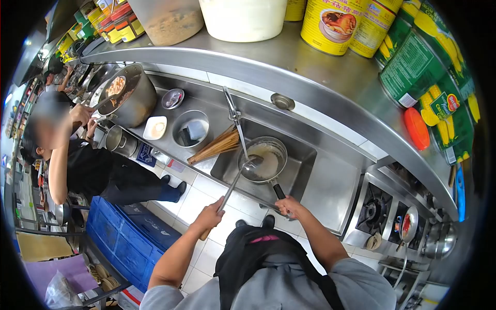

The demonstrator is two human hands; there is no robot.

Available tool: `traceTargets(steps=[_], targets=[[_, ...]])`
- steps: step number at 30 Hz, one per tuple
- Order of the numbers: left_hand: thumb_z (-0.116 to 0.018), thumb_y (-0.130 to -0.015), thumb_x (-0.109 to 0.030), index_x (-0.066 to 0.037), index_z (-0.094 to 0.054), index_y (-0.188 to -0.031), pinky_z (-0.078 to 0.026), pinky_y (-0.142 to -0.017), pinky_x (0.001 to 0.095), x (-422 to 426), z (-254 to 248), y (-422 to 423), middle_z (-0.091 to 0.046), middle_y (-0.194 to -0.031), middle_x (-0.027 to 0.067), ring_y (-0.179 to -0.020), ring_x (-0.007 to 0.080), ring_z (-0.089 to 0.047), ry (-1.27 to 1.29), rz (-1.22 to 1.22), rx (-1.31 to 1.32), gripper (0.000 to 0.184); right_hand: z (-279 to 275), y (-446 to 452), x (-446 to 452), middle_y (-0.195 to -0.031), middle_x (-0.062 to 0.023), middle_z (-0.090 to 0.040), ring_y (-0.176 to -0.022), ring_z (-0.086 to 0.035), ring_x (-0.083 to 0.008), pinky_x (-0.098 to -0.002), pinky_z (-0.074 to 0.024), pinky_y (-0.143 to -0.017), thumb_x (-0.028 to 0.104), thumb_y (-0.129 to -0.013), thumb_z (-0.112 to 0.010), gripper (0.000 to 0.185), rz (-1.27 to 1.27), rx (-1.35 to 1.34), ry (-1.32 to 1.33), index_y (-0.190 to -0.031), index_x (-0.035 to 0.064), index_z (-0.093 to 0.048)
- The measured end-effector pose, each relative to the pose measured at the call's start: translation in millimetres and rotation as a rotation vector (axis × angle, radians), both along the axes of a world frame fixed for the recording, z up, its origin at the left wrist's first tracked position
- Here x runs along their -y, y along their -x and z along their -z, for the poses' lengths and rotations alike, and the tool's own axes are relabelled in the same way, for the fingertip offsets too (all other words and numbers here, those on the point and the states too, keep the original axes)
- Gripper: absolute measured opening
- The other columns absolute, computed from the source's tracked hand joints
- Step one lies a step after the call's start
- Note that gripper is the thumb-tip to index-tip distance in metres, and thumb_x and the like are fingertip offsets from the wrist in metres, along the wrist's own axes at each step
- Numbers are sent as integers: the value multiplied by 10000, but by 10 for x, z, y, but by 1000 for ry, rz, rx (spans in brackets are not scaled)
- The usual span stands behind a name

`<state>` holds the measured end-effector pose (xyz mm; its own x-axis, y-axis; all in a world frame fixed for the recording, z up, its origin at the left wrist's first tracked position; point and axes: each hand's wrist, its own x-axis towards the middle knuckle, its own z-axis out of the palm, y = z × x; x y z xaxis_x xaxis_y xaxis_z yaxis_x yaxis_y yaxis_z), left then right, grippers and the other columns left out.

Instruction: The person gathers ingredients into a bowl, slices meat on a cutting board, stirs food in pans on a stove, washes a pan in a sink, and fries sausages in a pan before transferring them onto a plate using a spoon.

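Observation:
My left hand (209,214) is closed around the long handle of a ladle (252,163). The ladle's metal bowl is at the left side of a saucepan (283,150), over its rim. With my right hand (290,206) I grip the pan's black handle, which points toward me. Cloudy whitish liquid covers part of the pan's bottom. The pan is in or over the steel sink (306,164); whether it rests on the sink floor I cannot tell. From the back edge, a faucet (232,109) reaches toward the ladle's bowl.
Left of the sink lie a bundle of thin wooden sticks (214,146), a metal bowl (191,120) and a white dish (154,128). Another person (98,168) works at a large pot (135,101). A shelf (243,54) with cans overhangs the counter; gas burners (373,210) stand right.

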<state>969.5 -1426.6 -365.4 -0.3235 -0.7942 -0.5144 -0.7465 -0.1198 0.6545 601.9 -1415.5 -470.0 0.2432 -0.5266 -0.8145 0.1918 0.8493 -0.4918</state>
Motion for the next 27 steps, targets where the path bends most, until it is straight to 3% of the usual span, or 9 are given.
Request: traceTargets(steps=[4, 9, 11, 14, 18, 19, 21, 23, 27], targets=[[-579, -828, -107, -261, -345, -1503, -551, -699, 464, -77, -41, -69, -680, -864, 182, -802, 342, -688, 346, 253, 550, 731, 6, -62, -83, -530, 61, -382, -380, -315, -51, -246, -243, -347, 69, -881, -629, 288, -27, 122, 15, -708, 141, -411], [-594, -840, -101, -226, -355, -1500, -536, -593, 426, -140, 416, 100, -643, -766, 148, -681, 281, -673, 517, 43, 78, 713, 61, -182, -79, -533, 71, -371, -383, -299, -49, -248, -228, -359, 79, -893, -624, 268, -10, 361, -36, -724, 149, -429], [-586, -886, -134, -152, -351, -1500, -489, -507, 363, 53, 155, 433, -587, -707, 95, -574, 185, -588, -326, -532, -442, 658, 177, -241, -70, -536, 72, -371, -384, -299, -50, -247, -229, -364, 86, -895, -625, 262, -23, 501, -61, -728, 150, -435], [-579, -907, -151, -105, -324, -1509, -433, -453, 315, 244, 338, 599, -531, -684, 41, -530, 126, -499, -653, -702, -819, 655, 200, -339, -68, -538, 72, -365, -387, -289, -50, -248, -238, -374, 79, -890, -632, 263, -41, 429, -78, -731, 151, -434], [-588, -888, -145, -99, -302, -1520, -488, -501, 323, 89, -64, 640, -610, -735, 89, -521, 151, -546, -291, -318, -299, 695, 180, -370, -35, -556, 13, -452, -387, -395, -100, -275, -296, -375, 101, -824, -655, 167, -86, -24, 50, -775, 93, -495], [-583, -878, -146, -97, -319, -1507, -546, -616, 392, 62, -51, 565, -676, -826, 197, -626, 261, -655, -83, -180, -150, 684, 195, -357, -66, -574, -26, -504, -394, -451, -130, -303, -340, -375, 121, -794, -661, 143, -106, -230, 131, -791, 64, -531], [-580, -860, -139, -114, -341, -1493, -547, -760, 466, 31, 328, 344, -682, -926, 264, -793, 380, -684, 429, 37, 152, 678, 233, -285, -123, -592, -64, -556, -400, -507, -159, -331, -384, -375, 142, -764, -668, 155, -123, -434, 212, -807, 34, -566], [-575, -851, -140, -128, -360, -1480, -521, -818, 519, 120, -177, 343, -679, -961, 260, -894, 437, -654, 302, 29, 246, 665, 283, -113, -195, -891, -230, -687, -806, -682, -373, -456, -552, -740, 134, -738, -637, 294, -384, -983, 317, -985, -26, -637], [-583, -841, -132, -134, -374, -1471, -534, -791, 508, 257, -331, 260, -689, -922, 238, -864, 402, -673, 323, 75, 349, 663, -89, 138, -440, -1017, -274, -661, -990, -634, -429, -477, -507, -900, 124, -723, -630, 342, -403, -1132, 369, -1031, -22, -637]])
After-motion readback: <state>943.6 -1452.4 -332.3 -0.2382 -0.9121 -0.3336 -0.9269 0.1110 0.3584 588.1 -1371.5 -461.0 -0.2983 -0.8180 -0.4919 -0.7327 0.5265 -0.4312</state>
